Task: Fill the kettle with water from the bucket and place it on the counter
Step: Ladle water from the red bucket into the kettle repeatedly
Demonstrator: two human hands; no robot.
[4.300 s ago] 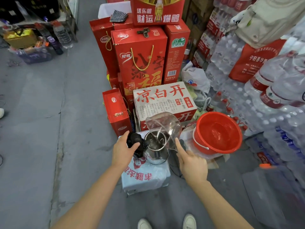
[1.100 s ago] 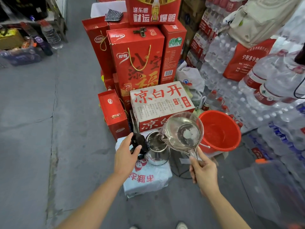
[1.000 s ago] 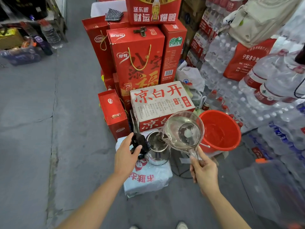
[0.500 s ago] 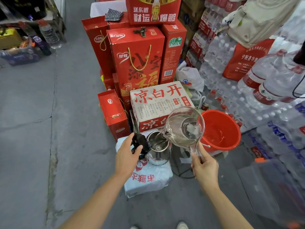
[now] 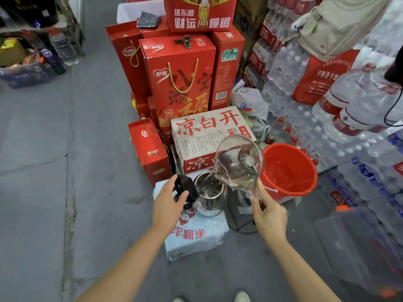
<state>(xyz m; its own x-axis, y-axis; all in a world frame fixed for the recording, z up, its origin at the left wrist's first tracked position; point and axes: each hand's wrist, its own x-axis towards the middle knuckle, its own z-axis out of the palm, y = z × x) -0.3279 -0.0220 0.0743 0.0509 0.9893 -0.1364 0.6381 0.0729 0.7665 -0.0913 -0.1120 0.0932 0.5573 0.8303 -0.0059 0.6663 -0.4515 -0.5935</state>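
Observation:
A steel kettle [image 5: 210, 201] stands on a white wrapped pack [image 5: 196, 236] on the floor. Its black lid [image 5: 184, 186] is tipped up to the left, with my left hand [image 5: 168, 203] holding it back. My right hand [image 5: 269, 216] grips the handle of a clear plastic scoop [image 5: 238, 164], tilted left so water runs from its lip into the kettle's mouth. The red bucket [image 5: 287, 171] sits just right of the scoop, with water in it.
Red gift boxes [image 5: 181, 83] and a white carton [image 5: 207, 136] stack behind the kettle. Packs of bottled water [image 5: 359, 127] wall off the right side. A black cord [image 5: 244, 227] loops on the floor. Bare concrete floor [image 5: 65, 171] lies to the left.
The scoop has tilted further toward the kettle and risen slightly, with water still pouring in. My left hand stays on the lid.

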